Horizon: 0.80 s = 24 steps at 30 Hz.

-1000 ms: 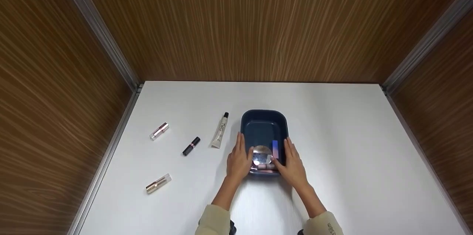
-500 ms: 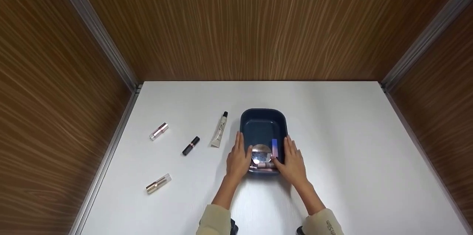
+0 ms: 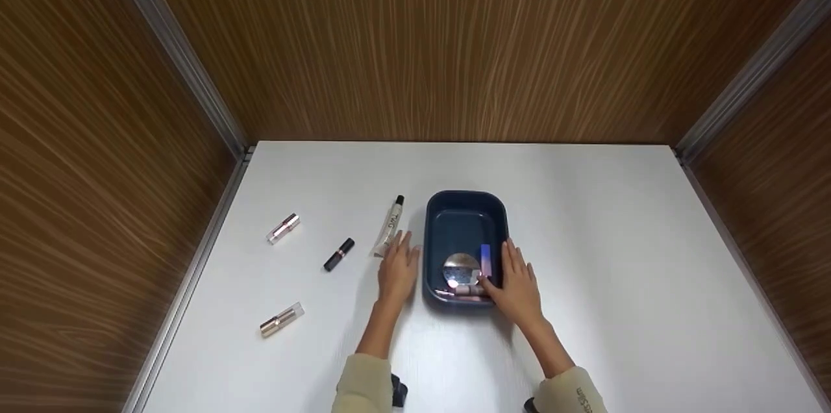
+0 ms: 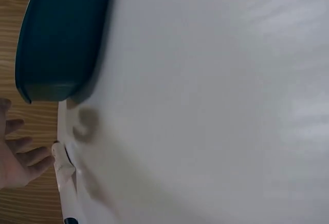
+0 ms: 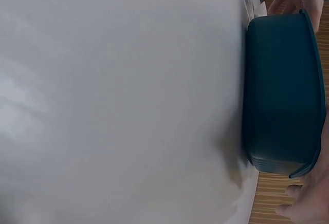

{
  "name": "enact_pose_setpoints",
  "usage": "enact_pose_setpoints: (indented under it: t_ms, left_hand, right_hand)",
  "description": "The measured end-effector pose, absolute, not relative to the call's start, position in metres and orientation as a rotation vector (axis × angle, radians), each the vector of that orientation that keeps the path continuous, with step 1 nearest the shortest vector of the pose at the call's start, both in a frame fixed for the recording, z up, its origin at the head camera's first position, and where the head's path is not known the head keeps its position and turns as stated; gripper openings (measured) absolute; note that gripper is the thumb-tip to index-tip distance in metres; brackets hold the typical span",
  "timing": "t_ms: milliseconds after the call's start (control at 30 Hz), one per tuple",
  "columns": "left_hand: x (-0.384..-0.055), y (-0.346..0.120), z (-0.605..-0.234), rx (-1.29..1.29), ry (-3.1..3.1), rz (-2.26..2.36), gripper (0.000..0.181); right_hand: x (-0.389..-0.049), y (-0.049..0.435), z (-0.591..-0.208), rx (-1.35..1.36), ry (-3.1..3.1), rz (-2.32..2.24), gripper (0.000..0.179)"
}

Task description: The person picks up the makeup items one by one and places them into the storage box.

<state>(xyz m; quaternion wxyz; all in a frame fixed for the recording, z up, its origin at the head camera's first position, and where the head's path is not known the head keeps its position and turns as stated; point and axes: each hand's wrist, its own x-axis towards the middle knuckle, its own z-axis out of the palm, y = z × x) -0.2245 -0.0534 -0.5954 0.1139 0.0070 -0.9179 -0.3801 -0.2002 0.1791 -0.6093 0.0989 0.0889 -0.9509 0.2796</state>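
A dark blue rectangular bin [image 3: 458, 225] stands on the white table. My right hand [image 3: 517, 286] holds its right wall, thumb over the rim and fingers along the outside; the right wrist view shows these fingers [image 5: 294, 191] beside the bin's end. To the left of the bin, apart from it, my left hand [image 3: 398, 270] reaches over the lower end of a white squeeze tube [image 3: 391, 221] with a black cap. In the left wrist view its fingers [image 4: 33, 154] are spread and loose beside the tube [image 4: 62, 170]; contact is uncertain.
Inside the bin's near end lie a round mirrored compact [image 3: 461, 268], a blue-pink stick [image 3: 485, 259] and small tubes [image 3: 469, 291]. Left on the table are a black lipstick [image 3: 339, 254], a clear-and-rose lipstick [image 3: 283, 228] and a gold one [image 3: 282, 320]. Wood panels [image 3: 415, 43] enclose the table.
My left hand has let go of the bin's left wall and moved left to the squeeze tube's lower end. The right hand has stayed at the bin's right side.
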Motion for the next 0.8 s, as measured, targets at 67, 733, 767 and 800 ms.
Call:
enact_pose_setpoints:
  t_ms: [67, 733, 767, 800]
  left_hand:
    - [-0.229, -0.061, -0.597, 0.063, -2.662, -1.067, 0.042]
    - [-0.267, -0.108, -0.622, 0.237, -2.691, -0.74, 0.06]
    - [-0.267, -0.109, -0.622, 0.235, -2.701, -0.732, 0.06]
    - [-0.268, -0.108, -0.623, 0.231, -2.706, -0.722, 0.06]
  right_hand:
    - [-0.201, 0.179, -0.609, 0.255, -2.819, 0.832, 0.083]
    - [-0.202, 0.176, -0.61, 0.254, -2.824, 0.872, 0.083]
    - [-0.201, 0.176, -0.61, 0.255, -2.818, 0.875, 0.083]
    - [-0.201, 0.176, -0.61, 0.256, -2.81, 0.877, 0.083]
